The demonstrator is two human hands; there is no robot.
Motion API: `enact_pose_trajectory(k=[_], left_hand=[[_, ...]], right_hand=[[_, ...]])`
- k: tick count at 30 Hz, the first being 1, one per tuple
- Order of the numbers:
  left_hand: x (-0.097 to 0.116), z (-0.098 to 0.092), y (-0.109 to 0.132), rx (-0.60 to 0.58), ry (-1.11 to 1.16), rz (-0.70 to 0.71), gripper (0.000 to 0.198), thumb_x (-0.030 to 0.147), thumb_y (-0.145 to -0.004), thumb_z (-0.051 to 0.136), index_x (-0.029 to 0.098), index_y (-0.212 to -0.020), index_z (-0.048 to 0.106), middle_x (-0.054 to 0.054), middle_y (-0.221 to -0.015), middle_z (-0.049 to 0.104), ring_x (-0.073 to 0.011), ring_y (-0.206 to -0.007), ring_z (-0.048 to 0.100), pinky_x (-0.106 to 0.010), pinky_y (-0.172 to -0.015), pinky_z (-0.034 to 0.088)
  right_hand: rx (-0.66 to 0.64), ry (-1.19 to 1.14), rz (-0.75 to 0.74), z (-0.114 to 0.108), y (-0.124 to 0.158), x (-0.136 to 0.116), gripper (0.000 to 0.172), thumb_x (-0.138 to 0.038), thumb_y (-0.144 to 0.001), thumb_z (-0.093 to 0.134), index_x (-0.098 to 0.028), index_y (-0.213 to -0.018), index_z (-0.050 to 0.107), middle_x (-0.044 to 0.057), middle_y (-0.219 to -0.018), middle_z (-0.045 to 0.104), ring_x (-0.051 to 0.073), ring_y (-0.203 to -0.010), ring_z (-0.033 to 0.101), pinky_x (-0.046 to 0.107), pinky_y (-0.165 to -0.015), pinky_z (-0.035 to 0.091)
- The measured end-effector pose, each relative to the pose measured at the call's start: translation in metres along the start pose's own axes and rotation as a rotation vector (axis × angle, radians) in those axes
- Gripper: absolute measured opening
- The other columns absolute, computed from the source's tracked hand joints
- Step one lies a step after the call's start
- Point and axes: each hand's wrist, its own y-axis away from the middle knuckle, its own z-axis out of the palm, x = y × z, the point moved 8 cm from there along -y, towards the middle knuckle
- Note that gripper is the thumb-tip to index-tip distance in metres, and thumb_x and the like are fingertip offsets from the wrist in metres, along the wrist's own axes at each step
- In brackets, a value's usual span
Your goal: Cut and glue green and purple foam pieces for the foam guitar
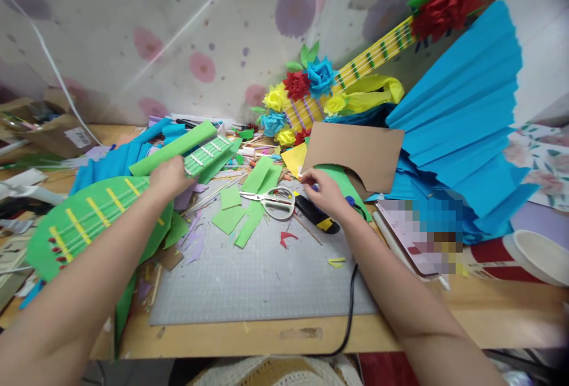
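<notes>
My left hand (169,178) is closed around the neck of a green paper guitar (106,211), which has yellow strips across its body and white strings and frets on its neck. The guitar lies tilted at the left of the cutting mat. My right hand (328,195) has its fingers bent together above the mat's right side, with a bit of blue showing at them; what they hold I cannot make out. Just below it lies a black and yellow tool (317,214). White-handled scissors (278,202) rest to its left, by green paper pieces (229,219).
A grey cutting mat (249,285) covers the table's middle. Behind stand a yellow paper guitar (368,63) with flowers and a brown cardboard piece (351,152). Blue crepe paper (466,113) and a paper bucket (511,258) are at right. A black cord (352,297) hangs over the front edge.
</notes>
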Motion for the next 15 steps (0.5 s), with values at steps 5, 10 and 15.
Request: enact_pose_trajectory(k=[5, 10, 15], left_hand=[[-0.028, -0.050, -0.004, 0.165, 0.110, -0.173, 0.073, 0.043, -0.065, 0.071, 0.011, -0.123, 0.040, -0.017, -0.118, 0.058, -0.0353, -0.109, 0.055, -0.046, -0.087, 0.045], [-0.037, -0.100, -0.004, 0.338, 0.199, -0.290, 0.077, 0.041, -0.060, 0.077, 0.007, -0.119, 0.040, -0.018, -0.120, 0.056, -0.0358, -0.114, 0.052, -0.051, -0.091, 0.042], [-0.003, -0.129, 0.000, 0.414, 0.263, -0.250, 0.081, 0.043, -0.060, 0.076, 0.006, -0.121, 0.039, -0.017, -0.116, 0.058, -0.0345, -0.110, 0.054, -0.049, -0.091, 0.041]], right_hand=[[-0.188, -0.114, -0.119, 0.054, -0.008, -0.041, 0.015, -0.011, -0.072, 0.047, -0.017, -0.078, 0.059, 0.004, -0.083, 0.062, 0.015, -0.080, 0.054, 0.027, -0.074, 0.041], [-0.433, -0.364, -0.040, 0.121, -0.016, -0.081, 0.016, -0.027, -0.079, 0.056, -0.016, -0.089, 0.063, 0.004, -0.089, 0.065, 0.013, -0.078, 0.056, 0.026, -0.073, 0.043], [-0.571, -0.864, 0.045, 0.168, -0.021, -0.147, 0.044, -0.044, -0.075, 0.064, -0.017, -0.109, 0.058, 0.005, -0.104, 0.063, 0.014, -0.091, 0.059, 0.026, -0.080, 0.047]])
